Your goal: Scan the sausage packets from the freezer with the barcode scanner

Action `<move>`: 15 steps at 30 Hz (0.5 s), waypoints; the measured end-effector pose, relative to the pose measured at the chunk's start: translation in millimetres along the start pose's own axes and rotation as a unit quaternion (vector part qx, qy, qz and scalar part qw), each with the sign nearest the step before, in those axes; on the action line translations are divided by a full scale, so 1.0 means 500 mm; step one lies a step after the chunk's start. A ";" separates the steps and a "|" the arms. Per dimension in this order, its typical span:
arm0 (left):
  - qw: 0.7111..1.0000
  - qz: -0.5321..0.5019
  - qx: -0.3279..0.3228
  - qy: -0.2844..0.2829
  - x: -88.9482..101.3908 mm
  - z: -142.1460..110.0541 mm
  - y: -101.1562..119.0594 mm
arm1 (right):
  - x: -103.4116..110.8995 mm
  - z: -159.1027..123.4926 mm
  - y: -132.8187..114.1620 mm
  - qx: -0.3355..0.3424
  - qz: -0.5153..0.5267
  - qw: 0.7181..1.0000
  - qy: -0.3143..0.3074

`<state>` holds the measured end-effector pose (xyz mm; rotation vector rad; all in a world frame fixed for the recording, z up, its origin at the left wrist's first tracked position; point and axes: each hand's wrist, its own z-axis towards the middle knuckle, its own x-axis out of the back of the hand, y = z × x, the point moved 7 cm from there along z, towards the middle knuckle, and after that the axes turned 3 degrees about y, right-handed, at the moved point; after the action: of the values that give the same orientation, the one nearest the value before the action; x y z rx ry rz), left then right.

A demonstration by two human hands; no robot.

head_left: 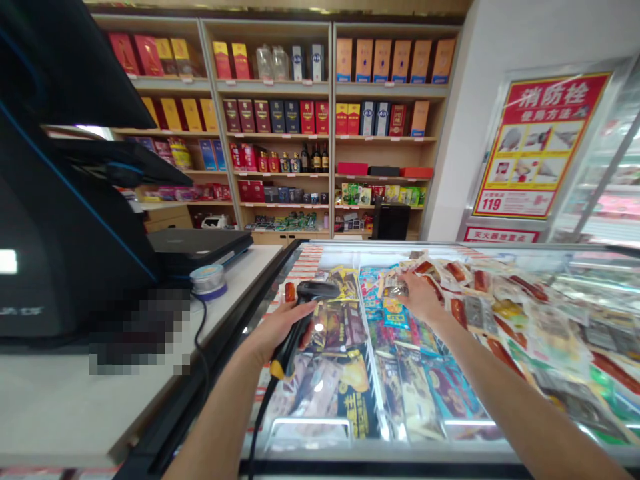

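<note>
My left hand (pixel 277 327) is closed round the handle of a black barcode scanner (pixel 306 308), whose head points right over a glass-topped chest freezer (pixel 320 453). A black cable runs down from the scanner's yellow base. My right hand (pixel 419 297) reaches further over the glass, fingers closed on a small clear-wrapped packet (pixel 395 288). Several packaged frozen snacks (pixel 390 373) lie in rows under the glass beneath both hands.
A black till terminal (pixel 55 200) stands on the white counter (pixel 75 407) at the left, with a round tape roll (pixel 208 280) beside it. Wooden shelves (pixel 280 133) of boxed bottles line the back wall. A red fire-hydrant poster (pixel 537 147) hangs at the right.
</note>
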<state>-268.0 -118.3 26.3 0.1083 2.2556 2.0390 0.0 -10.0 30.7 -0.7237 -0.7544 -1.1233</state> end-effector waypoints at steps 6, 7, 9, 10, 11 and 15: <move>1.000 0.007 0.000 -0.002 0.003 0.002 -0.005 | -0.006 0.033 0.018 -0.025 -0.079 0.990 -0.116; 1.000 0.007 -0.002 -0.005 0.002 0.002 -0.004 | -0.009 0.033 0.021 -0.023 -0.071 0.989 -0.131; 1.000 0.005 -0.003 -0.010 0.001 0.001 -0.004 | -0.016 0.030 0.028 -0.025 -0.058 0.986 -0.154; 1.000 0.004 -0.002 -0.012 0.001 0.001 -0.004 | -0.016 0.030 0.032 -0.028 -0.062 0.985 -0.158; 1.000 0.003 -0.001 -0.012 0.000 0.001 -0.004 | -0.015 0.030 0.033 -0.026 -0.073 0.985 -0.157; 1.000 0.005 0.003 -0.013 -0.001 0.001 -0.005 | -0.006 0.035 0.021 -0.001 -0.100 0.982 -0.163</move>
<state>-267.4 -118.0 23.6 0.1465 2.2502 2.0235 6.3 8.7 36.9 -0.8599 -1.1223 -1.2001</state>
